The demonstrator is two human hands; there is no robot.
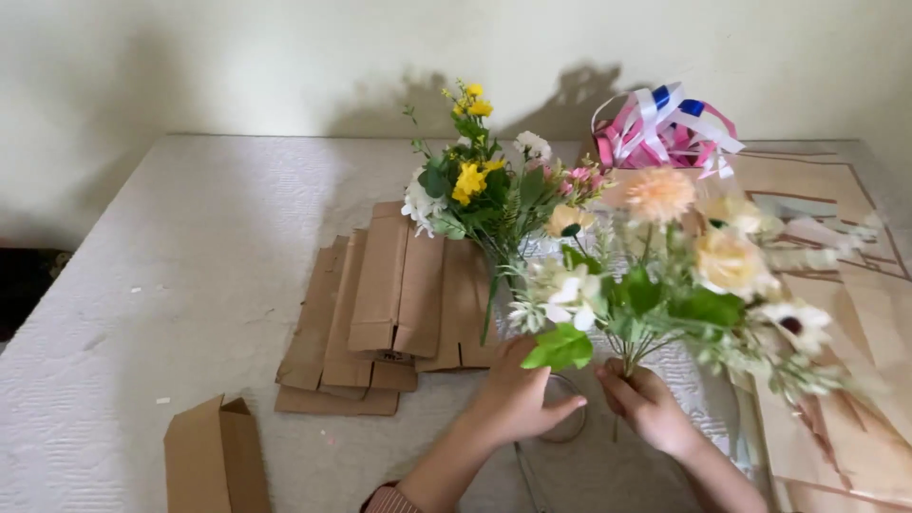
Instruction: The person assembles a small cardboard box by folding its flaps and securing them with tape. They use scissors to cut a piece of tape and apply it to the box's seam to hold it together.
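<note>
My right hand (649, 407) grips the stems of a bunch of artificial flowers (698, 261) with peach, cream and white blooms and green leaves, tilted up to the right. My left hand (518, 399) curls around the round rim of a clear vase (568, 429) just beside those stems, under a green leaf (560, 349). The vase is see-through and hard to make out. Behind my hands a second bunch with yellow, white and pink flowers (480, 185) stands upright, its stems reaching down to the cardboard.
Flattened brown cardboard pieces (380, 304) lie overlapped at the centre of the white textured table (171, 285). A folded cardboard piece (214, 458) sits near the front left edge. Pink, white and blue ribbon bows (665, 128) lie at the back right. Pale patterned paper sheets (845, 323) cover the right side.
</note>
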